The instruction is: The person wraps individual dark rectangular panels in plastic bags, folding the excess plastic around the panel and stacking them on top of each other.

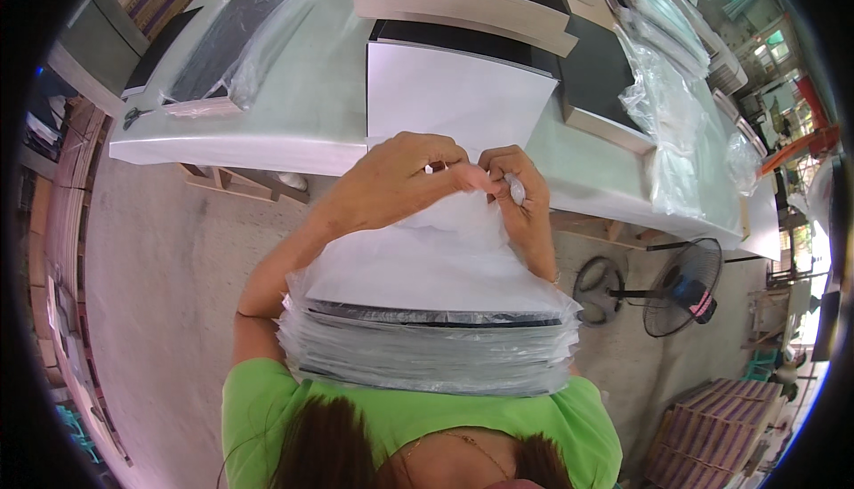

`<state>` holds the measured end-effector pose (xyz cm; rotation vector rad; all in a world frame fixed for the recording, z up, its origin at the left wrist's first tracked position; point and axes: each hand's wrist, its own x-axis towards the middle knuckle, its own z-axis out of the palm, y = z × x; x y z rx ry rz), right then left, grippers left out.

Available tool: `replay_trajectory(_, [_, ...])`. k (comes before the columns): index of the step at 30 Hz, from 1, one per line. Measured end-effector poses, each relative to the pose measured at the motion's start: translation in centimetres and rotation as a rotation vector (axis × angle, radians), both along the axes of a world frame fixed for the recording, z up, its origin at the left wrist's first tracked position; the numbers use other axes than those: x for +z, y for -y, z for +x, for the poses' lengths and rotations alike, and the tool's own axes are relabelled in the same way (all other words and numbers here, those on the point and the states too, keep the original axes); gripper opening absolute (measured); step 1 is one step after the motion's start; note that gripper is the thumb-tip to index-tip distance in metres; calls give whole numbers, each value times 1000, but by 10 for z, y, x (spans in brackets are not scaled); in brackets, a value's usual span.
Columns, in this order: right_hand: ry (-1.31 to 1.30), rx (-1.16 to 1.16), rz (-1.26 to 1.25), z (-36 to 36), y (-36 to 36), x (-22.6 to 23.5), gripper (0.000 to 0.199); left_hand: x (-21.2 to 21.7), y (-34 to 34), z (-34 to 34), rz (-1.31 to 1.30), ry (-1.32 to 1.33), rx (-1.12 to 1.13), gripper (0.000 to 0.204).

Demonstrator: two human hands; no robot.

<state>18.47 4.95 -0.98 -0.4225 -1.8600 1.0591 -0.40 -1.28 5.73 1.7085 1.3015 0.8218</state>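
A thick stack of dark sheets in clear plastic sleeves (436,351) lies close against my body. On top of it a white sheet in a thin clear plastic bag (414,262) reaches forward toward the table. My left hand (396,177) is closed, its thumb and fingers pinching the gathered far end of this bag. Beside it my right hand (523,193) is closed on the same gathered plastic, a crumpled bit showing between its fingers. The two hands' fingertips nearly touch. What supports the stack is hidden.
Ahead, a pale-covered table (329,88) bears a white-fronted stack (454,88), dark board stacks (600,71), a plastic-wrapped dark panel (236,44), scissors (135,117) and loose clear plastic (672,133). A black standing fan (689,293) is at right, near a striped carton (712,436).
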Motion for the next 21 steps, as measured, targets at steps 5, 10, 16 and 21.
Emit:
replay_trajectory(5, [103,-44,19,-2,-1,5,19,23,5,3,139,-254,68,30])
replay_trajectory(10, [79,-84,57,-9,-1,4,20,4,1,-11,161,-129,27,16])
replay_trajectory(16, [83,-80,60,-11,-5,4,19,-2,4,-14,-219,-39,-18,15])
replay_trajectory(21, [91,-47,15,-9,-6,5,18,-19,3,-10,-219,126,68,18])
